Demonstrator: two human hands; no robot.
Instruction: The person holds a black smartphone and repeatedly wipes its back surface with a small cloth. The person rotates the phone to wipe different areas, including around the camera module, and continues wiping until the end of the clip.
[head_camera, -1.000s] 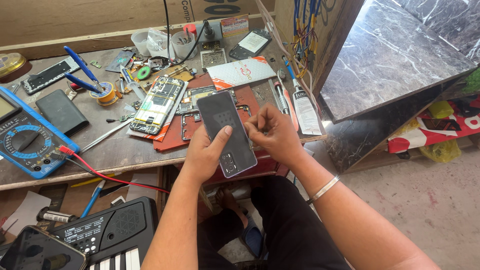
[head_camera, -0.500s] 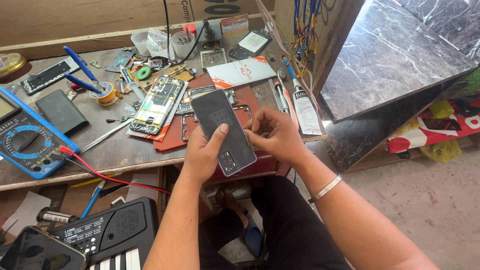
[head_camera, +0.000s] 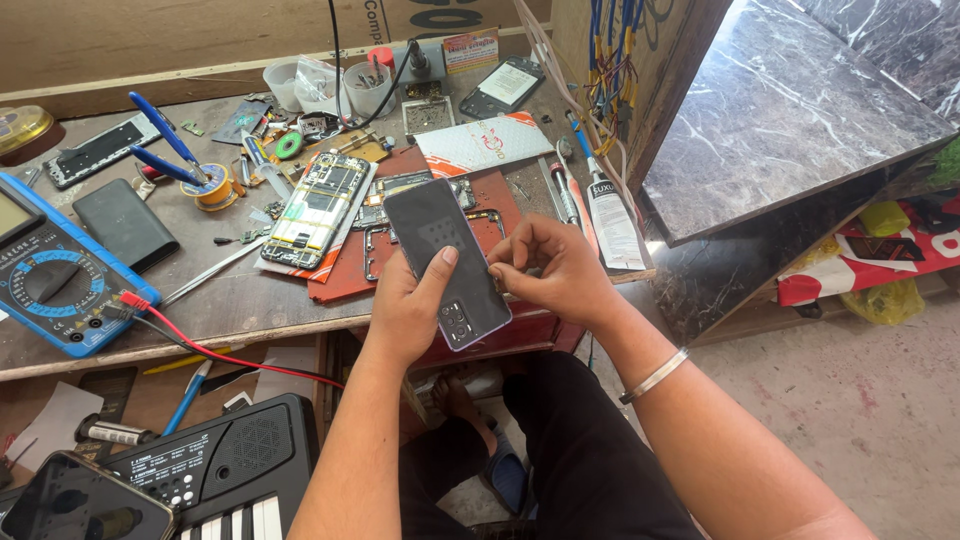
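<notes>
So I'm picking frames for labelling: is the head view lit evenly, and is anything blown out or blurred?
Head view: lighting is uneven, with strong sun glare on the marble slab and the floor at right, and softer shade over the bench; the phone in the left hand is sharp, with only a dull sheen, and the right hand is sharp too; wide-angle bending shows at the edges.
</notes>
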